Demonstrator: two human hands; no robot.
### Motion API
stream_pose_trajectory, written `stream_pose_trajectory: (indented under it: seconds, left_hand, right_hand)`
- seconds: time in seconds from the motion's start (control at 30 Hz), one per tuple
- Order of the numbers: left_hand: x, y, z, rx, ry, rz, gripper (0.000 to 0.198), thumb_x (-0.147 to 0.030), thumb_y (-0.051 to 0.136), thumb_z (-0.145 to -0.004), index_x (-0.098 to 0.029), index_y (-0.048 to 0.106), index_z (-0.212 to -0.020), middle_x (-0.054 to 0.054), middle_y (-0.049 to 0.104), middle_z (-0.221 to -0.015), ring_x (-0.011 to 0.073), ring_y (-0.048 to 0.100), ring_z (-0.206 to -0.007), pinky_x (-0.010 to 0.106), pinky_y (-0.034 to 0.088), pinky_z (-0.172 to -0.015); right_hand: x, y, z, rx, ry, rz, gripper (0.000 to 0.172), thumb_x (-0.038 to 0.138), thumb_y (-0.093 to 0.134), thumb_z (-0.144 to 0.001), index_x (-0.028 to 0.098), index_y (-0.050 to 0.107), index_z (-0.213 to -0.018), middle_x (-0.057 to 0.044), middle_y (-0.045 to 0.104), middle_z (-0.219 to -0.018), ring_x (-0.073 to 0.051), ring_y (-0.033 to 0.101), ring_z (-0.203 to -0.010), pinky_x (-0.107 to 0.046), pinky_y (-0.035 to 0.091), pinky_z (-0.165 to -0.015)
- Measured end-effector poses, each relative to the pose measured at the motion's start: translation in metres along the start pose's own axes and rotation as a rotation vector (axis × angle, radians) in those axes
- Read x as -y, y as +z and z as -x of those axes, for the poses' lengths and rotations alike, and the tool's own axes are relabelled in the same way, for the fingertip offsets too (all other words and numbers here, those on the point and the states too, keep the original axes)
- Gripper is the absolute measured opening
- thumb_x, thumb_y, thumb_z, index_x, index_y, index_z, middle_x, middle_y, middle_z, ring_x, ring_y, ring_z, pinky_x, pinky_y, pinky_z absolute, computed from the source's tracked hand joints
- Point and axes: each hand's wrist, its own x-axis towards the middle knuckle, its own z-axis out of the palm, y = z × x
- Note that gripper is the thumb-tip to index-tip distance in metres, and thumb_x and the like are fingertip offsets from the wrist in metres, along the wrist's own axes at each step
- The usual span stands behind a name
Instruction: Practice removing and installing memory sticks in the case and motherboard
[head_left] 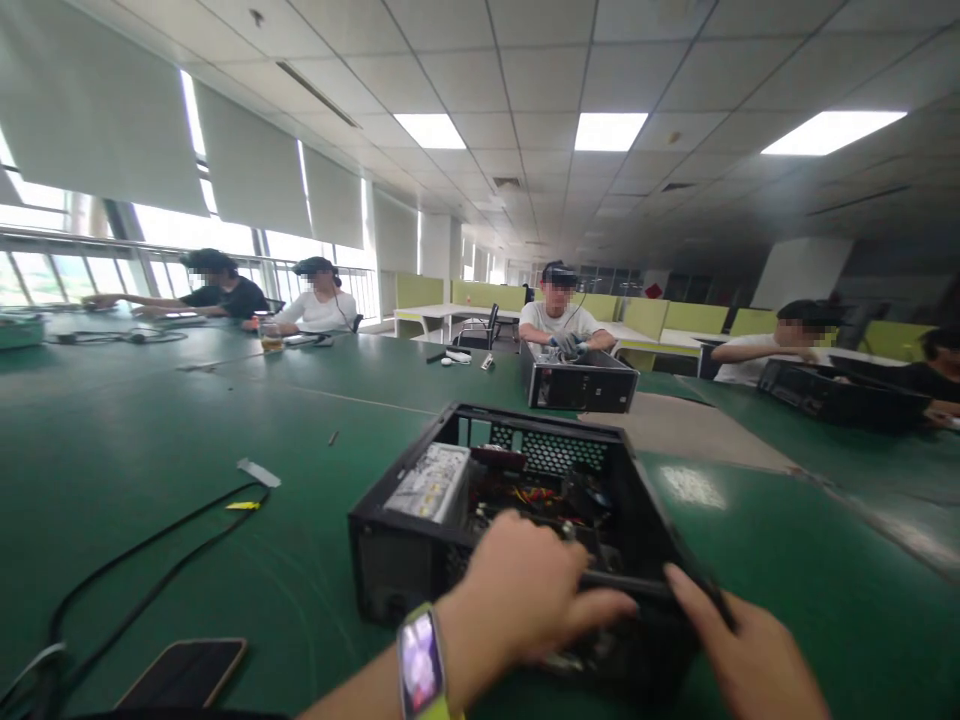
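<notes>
An open black computer case [420,555] sits on the green table [150,470] right in front of me, with a silver drive, cables and boards visible inside. My left hand [525,590], a watch with a yellow-green strap on its wrist, reaches over the case's near edge, its fingers curled down onto a black bar or part at the front of the case. My right hand [742,650] rests at the case's near right corner, its thumb stretched along the edge; the other fingers are out of frame.
A phone [184,672] lies at the near left beside black cables [142,570]. A strip of tape [259,472] and a small screw [333,437] lie further out. Several other people sit round the tables; one [559,320] works on another black case [581,380].
</notes>
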Motion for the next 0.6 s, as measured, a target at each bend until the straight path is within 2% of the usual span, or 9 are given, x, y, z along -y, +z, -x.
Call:
stream_pose_trajectory:
  seconds: [0.03,0.1,0.17,0.23,0.3,0.37,0.47,0.53,0.6]
  left_hand:
    - [0.023,-0.006,0.005,-0.064,-0.100,-0.049,0.065,-0.065,0.025,-0.088,-0.017,0.066,-0.076,0.010,0.069,-0.071,0.0245,0.064,-0.073,0.042,0.045,-0.077]
    - [0.058,-0.009,0.016,-0.317,-0.298,-0.055,0.048,-0.048,0.028,-0.094,-0.020,0.066,-0.091,0.008,0.070,-0.088,0.0219,0.062,-0.087,0.039,0.041,-0.087]
    - [0.073,0.001,0.024,-0.546,-0.484,-0.029,0.043,-0.041,0.026,-0.096,-0.020,0.063,-0.101,0.009,0.068,-0.100,0.0229,0.058,-0.098,0.039,0.038,-0.091]
    - [0.066,0.026,0.028,-0.660,-0.525,0.095,0.043,-0.042,0.026,-0.095,-0.018,0.059,-0.106,0.011,0.063,-0.108,0.0248,0.054,-0.103,0.040,0.038,-0.092]
    - [0.046,0.058,0.029,-0.647,-0.484,0.353,0.044,-0.047,0.029,-0.093,-0.016,0.056,-0.109,0.011,0.060,-0.111,0.0244,0.054,-0.103,0.038,0.040,-0.090]
    - [0.021,0.087,0.030,-0.487,-0.426,0.653,0.043,-0.049,0.031,-0.092,-0.017,0.055,-0.108,0.008,0.061,-0.106,0.0215,0.055,-0.098,0.033,0.042,-0.087]
    - [-0.014,0.110,0.035,-0.032,-0.325,0.902,0.046,-0.051,0.029,-0.092,-0.018,0.059,-0.101,0.003,0.063,-0.084,0.0172,0.057,-0.080,0.027,0.043,-0.074]
    - [-0.034,0.112,0.038,0.226,-0.247,0.926,0.042,-0.051,0.040,-0.088,-0.018,0.061,-0.101,0.001,0.063,-0.079,0.0166,0.056,-0.074,0.025,0.041,-0.068]
    - [-0.050,0.110,0.040,0.346,-0.184,0.929,0.036,-0.048,0.053,-0.081,-0.019,0.063,-0.099,0.001,0.062,-0.082,0.0166,0.053,-0.075,0.024,0.039,-0.066]
  right_hand:
    - [0.029,0.020,-0.017,0.037,0.042,-0.073,0.061,0.062,0.028,-0.089,0.018,0.071,-0.091,-0.010,0.070,-0.077,-0.030,0.065,-0.077,-0.036,0.051,-0.064]
    - [0.088,0.059,-0.046,0.205,-0.034,-0.277,0.055,0.058,0.032,-0.090,0.017,0.067,-0.103,-0.012,0.069,-0.098,-0.029,0.063,-0.092,-0.035,0.050,-0.072]
    - [0.130,0.089,-0.060,0.352,-0.058,-0.367,0.048,0.054,0.040,-0.088,0.016,0.067,-0.099,-0.011,0.069,-0.098,-0.024,0.065,-0.087,-0.029,0.051,-0.066]
    - [0.141,0.104,-0.056,0.424,-0.048,-0.427,0.041,0.050,0.047,-0.086,0.015,0.066,-0.095,-0.009,0.069,-0.095,-0.020,0.066,-0.078,-0.024,0.050,-0.059]
    - [0.122,0.102,-0.038,0.474,-0.022,-0.484,0.037,0.045,0.047,-0.085,0.014,0.066,-0.089,-0.007,0.069,-0.088,-0.015,0.065,-0.064,-0.021,0.047,-0.052]
    - [0.084,0.090,-0.011,0.532,0.036,-0.586,0.036,0.045,0.046,-0.084,0.014,0.064,-0.082,-0.004,0.067,-0.074,-0.010,0.057,-0.046,-0.020,0.041,-0.044]
    - [0.020,0.069,0.025,0.477,0.191,-0.802,0.045,0.055,0.049,-0.079,0.013,0.064,-0.080,-0.002,0.062,-0.062,-0.009,0.049,-0.039,-0.021,0.035,-0.040]
    - [-0.012,0.062,0.042,0.302,0.256,-0.923,0.054,0.063,0.047,-0.078,0.014,0.067,-0.087,-0.006,0.065,-0.070,-0.014,0.058,-0.057,-0.023,0.042,-0.049]
    - [-0.029,0.061,0.053,0.149,0.248,-0.986,0.062,0.069,0.039,-0.080,0.017,0.067,-0.100,-0.009,0.068,-0.090,-0.020,0.061,-0.086,-0.028,0.047,-0.069]
